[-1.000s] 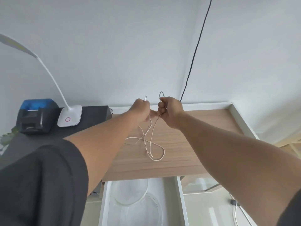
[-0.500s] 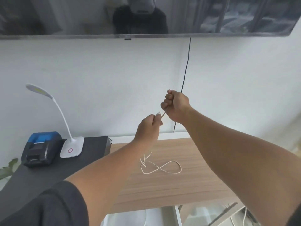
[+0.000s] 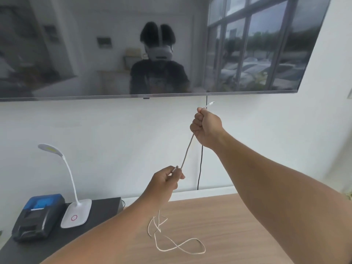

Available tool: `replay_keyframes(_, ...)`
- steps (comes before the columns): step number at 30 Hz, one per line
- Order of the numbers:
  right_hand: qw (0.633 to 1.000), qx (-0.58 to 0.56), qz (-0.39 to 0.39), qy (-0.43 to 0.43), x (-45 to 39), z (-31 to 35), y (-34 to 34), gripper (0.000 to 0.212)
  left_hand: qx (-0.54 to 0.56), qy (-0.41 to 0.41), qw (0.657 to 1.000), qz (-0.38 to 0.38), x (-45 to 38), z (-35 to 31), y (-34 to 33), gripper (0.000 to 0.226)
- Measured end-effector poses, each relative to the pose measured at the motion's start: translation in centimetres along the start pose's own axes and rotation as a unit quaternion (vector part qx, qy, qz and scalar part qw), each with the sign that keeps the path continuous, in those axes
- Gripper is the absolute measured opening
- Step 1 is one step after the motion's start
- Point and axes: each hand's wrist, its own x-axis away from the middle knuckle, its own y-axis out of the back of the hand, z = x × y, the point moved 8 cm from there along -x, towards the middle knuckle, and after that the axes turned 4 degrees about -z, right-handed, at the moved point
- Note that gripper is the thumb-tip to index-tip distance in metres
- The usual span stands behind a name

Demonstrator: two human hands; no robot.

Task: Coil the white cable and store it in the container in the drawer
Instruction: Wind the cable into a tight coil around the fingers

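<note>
The white cable (image 3: 187,149) was gripped in the fisted right hand (image 3: 205,126), pinched lower by the left hand (image 3: 167,178); the slack was looped on the wooden desk (image 3: 219,221) below.

Right hand (image 3: 206,126): raised high on an outstretched arm, fingers curled into a fist round the white cable (image 3: 187,149).
Left hand (image 3: 167,179): lower, forearm reaching forward, thumb and fingertips pinching the same cable.
</note>
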Motion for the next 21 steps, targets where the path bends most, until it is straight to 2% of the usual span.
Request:
replay_keyframes(2,1.000,-0.002,0.010,0.005,0.2,1.0,-0.7,0.023,0.004,0.006,1.000,0.021,0.4,-0.4,-0.4,0.035)
replay_keyframes(5,0.999,-0.018,0.029,0.008,0.7,2.1,-2.1,0.020,0.071,0.001,0.996,0.047,0.7,-2.3,-1.2,0.032)
replay_keyframes(8,0.996,-0.066,0.057,-0.005,1.1,2.7,-3.8,0.019,0.139,-0.010,0.990,0.037,0.4,-5.3,-1.3,0.028)
replay_keyframes(10,0.993,-0.083,0.086,-0.021,1.6,3.2,-5.0,0.028,0.127,-0.032,0.991,0.020,0.4,-7.3,-1.0,0.027)
replay_keyframes(13,0.994,-0.039,0.100,-0.017,2.2,3.9,-6.3,0.033,0.081,-0.088,0.993,0.011,0.8,-10.0,-1.3,0.031)
replay_keyframes(15,0.991,-0.055,0.117,-0.040,2.7,4.2,-7.3,0.031,0.075,-0.099,0.992,0.037,0.9,-11.0,-2.1,0.031)
replay_keyframes(18,0.977,-0.119,0.153,-0.085,3.6,4.9,-8.9,0.040,0.075,-0.094,0.989,0.083,1.1,-11.8,-2.7,0.033)
replay_keyframes(21,0.949,-0.203,0.210,-0.115,5.0,6.3,-10.5,0.050,0.175,-0.010,0.969,0.173,1.3,-11.0,-3.5,0.035)
